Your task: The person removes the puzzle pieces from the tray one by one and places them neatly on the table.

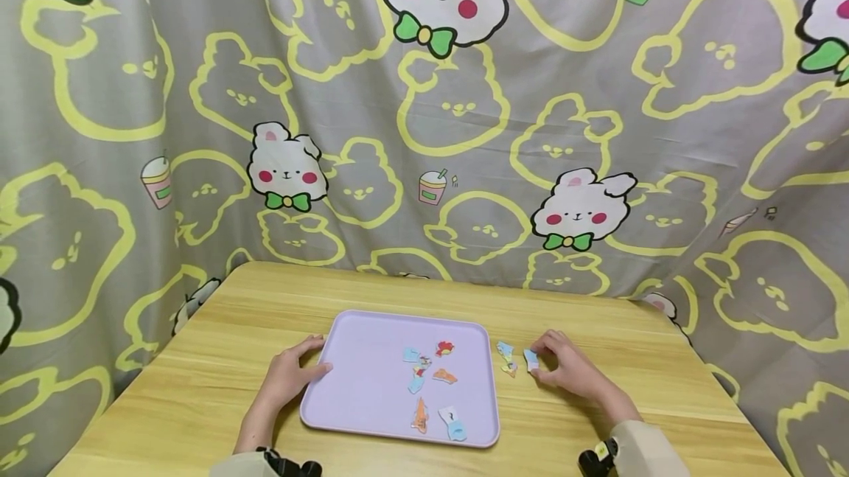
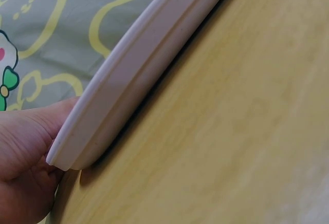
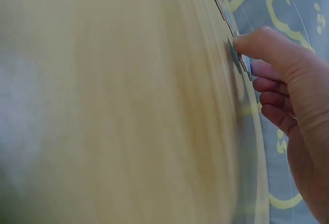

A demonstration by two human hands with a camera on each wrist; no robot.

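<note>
A lilac tray (image 1: 371,374) lies on the wooden table with several small cardboard puzzle pieces on its right half, among them a red one (image 1: 444,349), an orange one (image 1: 420,415) and a white-and-blue one (image 1: 454,424). My left hand (image 1: 289,374) holds the tray's left rim, thumb over the edge; the left wrist view shows the tray wall (image 2: 128,75) against that thumb. Right of the tray, my right hand (image 1: 569,365) pinches a light-blue puzzle piece (image 1: 530,360) between thumb and fingers. Beside it lie joined pieces (image 1: 507,357) on the table.
The wooden table (image 1: 232,329) extends around the tray on all sides. A grey curtain (image 1: 371,116) with yellow and white bunny prints hangs behind the table and along both its sides.
</note>
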